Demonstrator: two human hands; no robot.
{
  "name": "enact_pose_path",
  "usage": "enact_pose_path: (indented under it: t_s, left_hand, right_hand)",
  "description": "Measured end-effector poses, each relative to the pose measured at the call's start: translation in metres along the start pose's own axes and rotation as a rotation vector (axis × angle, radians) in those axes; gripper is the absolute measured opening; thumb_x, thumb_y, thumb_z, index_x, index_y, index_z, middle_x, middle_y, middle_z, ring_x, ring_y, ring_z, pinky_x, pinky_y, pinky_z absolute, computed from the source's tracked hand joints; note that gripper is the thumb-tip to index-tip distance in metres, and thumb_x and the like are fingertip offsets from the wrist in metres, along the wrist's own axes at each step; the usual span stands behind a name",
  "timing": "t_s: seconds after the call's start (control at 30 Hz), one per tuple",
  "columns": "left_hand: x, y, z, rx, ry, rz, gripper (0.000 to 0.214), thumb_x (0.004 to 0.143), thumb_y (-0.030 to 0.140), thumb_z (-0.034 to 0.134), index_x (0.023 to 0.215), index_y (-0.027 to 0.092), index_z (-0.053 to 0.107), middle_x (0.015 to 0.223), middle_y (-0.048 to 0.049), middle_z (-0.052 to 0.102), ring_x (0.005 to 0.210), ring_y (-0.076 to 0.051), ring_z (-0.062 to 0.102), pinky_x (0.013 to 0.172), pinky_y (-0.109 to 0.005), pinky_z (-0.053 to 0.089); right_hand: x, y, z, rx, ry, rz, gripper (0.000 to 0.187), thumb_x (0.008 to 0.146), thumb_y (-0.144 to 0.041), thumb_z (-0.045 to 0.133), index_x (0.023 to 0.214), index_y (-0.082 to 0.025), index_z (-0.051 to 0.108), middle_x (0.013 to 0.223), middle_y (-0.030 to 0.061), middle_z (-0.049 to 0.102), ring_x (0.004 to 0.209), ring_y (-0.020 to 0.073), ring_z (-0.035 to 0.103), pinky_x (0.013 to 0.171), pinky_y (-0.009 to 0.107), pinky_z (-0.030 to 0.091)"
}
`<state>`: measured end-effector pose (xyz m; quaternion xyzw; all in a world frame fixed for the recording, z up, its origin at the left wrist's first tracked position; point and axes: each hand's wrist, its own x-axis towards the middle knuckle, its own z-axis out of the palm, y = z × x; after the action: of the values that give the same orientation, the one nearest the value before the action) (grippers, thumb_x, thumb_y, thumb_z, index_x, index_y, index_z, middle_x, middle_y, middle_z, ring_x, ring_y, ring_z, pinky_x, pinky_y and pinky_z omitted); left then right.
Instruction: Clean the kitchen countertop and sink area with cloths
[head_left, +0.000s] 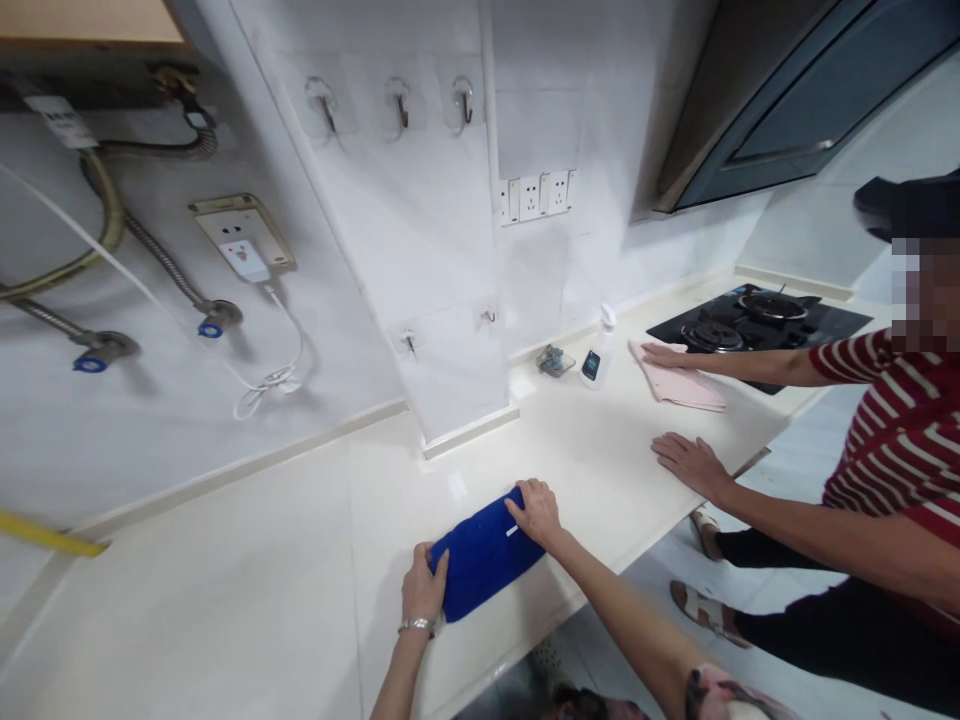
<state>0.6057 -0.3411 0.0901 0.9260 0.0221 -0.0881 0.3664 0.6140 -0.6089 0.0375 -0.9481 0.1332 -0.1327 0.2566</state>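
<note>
A folded blue cloth [480, 560] lies flat on the white countertop [247, 590] near its front edge. My left hand [424, 587], with a bracelet on the wrist, grips the cloth's left end with fingers curled over it. My right hand [534, 512] presses on the cloth's far right corner, fingers bent onto the fabric. Both hands are closed on the cloth.
Another person in a red striped shirt [900, 420] stands at the right, one hand on a pink cloth [679, 385], the other flat on the counter. A spray bottle [598, 350], a small clear item [555, 360], a gas hob [750, 325], wall sockets and pipes lie beyond.
</note>
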Motion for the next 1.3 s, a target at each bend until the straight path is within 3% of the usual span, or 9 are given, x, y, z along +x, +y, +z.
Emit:
enact_pose_path:
  t_s: [0.2,0.43,0.67,0.87,1.0,1.1,1.17,1.23,1.3]
  left_hand:
    - [-0.001,-0.01,-0.002,-0.091,0.03,-0.051,0.049,0.08,0.067,0.04,0.103,0.025,0.05,0.089,-0.0077,0.072,0.084,-0.03,0.07,0.085,-0.045,0.054]
    - [-0.001,-0.019,0.0,-0.15,0.034,-0.074,0.05,0.078,0.068,0.044,0.103,0.024,0.052,0.095,-0.0093,0.074,0.088,-0.03,0.071,0.088,-0.048,0.055]
    - [-0.015,-0.001,-0.009,-0.208,0.033,-0.024,0.047,0.081,0.065,0.042,0.106,0.025,0.048,0.088,-0.0075,0.07,0.086,-0.032,0.069,0.091,-0.052,0.052]
    - [-0.026,0.014,-0.014,-0.44,-0.012,-0.155,0.055,0.079,0.072,0.051,0.106,0.025,0.048,0.067,0.0022,0.062,0.054,-0.022,0.062,0.057,-0.04,0.055]
    - [-0.039,0.008,0.002,-0.652,-0.051,-0.214,0.061,0.074,0.075,0.058,0.107,0.024,0.05,0.092,-0.0065,0.071,0.073,-0.023,0.072,0.057,-0.038,0.06]
    - [-0.051,-0.011,0.014,-0.734,-0.046,-0.24,0.068,0.063,0.073,0.071,0.103,0.021,0.054,0.106,-0.0153,0.073,0.092,-0.028,0.074,0.072,-0.043,0.065]
    - [-0.058,-0.03,0.015,-0.766,-0.004,-0.251,0.076,0.056,0.073,0.077,0.107,0.021,0.055,0.116,-0.0189,0.071,0.101,-0.029,0.073,0.086,-0.046,0.064]
    - [-0.065,-0.05,0.007,-0.793,0.053,-0.278,0.085,0.054,0.076,0.076,0.114,0.02,0.054,0.124,-0.0209,0.069,0.104,-0.029,0.073,0.098,-0.049,0.061]
    - [-0.075,-0.067,-0.006,-0.81,0.101,-0.315,0.093,0.053,0.082,0.072,0.118,0.019,0.052,0.126,-0.0219,0.068,0.103,-0.029,0.073,0.102,-0.051,0.059]
  right_hand:
    - [0.008,0.012,0.012,0.046,-0.033,-0.004,0.012,0.082,-0.024,0.064,0.092,-0.023,0.069,0.091,0.0063,0.07,0.088,0.0231,0.063,0.081,0.034,0.047]
    - [-0.005,0.03,0.005,0.144,0.002,-0.139,0.02,0.081,-0.022,0.058,0.099,-0.023,0.067,0.094,0.003,0.07,0.088,0.0201,0.063,0.082,0.033,0.051]
    - [-0.021,0.019,-0.004,0.15,0.069,-0.192,0.016,0.093,-0.027,0.049,0.097,-0.021,0.064,0.093,0.0067,0.069,0.089,0.0229,0.064,0.084,0.037,0.051]
    - [-0.016,0.011,-0.025,0.196,0.145,-0.237,0.025,0.102,-0.034,0.039,0.108,-0.023,0.061,0.093,0.0061,0.069,0.085,0.0209,0.067,0.081,0.034,0.055]
    - [-0.001,-0.017,-0.039,0.169,0.162,-0.257,0.023,0.1,-0.034,0.045,0.109,-0.022,0.062,0.1,0.008,0.07,0.087,0.0217,0.069,0.081,0.034,0.055]
    - [-0.007,-0.055,-0.043,0.082,0.024,-0.277,0.02,0.097,-0.032,0.051,0.107,-0.022,0.064,0.103,0.0092,0.07,0.083,0.0216,0.069,0.074,0.032,0.054]
    - [-0.02,-0.074,-0.043,0.125,-0.194,-0.393,0.02,0.096,-0.037,0.057,0.105,-0.023,0.067,0.098,0.0067,0.072,0.081,0.021,0.07,0.072,0.03,0.054]
    - [-0.033,-0.08,-0.043,0.271,-0.443,-0.497,0.024,0.098,-0.043,0.055,0.103,-0.025,0.07,0.089,0.0017,0.073,0.075,0.0182,0.071,0.069,0.028,0.055]
    - [-0.042,-0.073,-0.042,0.368,-0.512,-0.45,0.033,0.103,-0.044,0.044,0.107,-0.026,0.072,0.086,0.0003,0.075,0.07,0.0168,0.071,0.067,0.028,0.056]
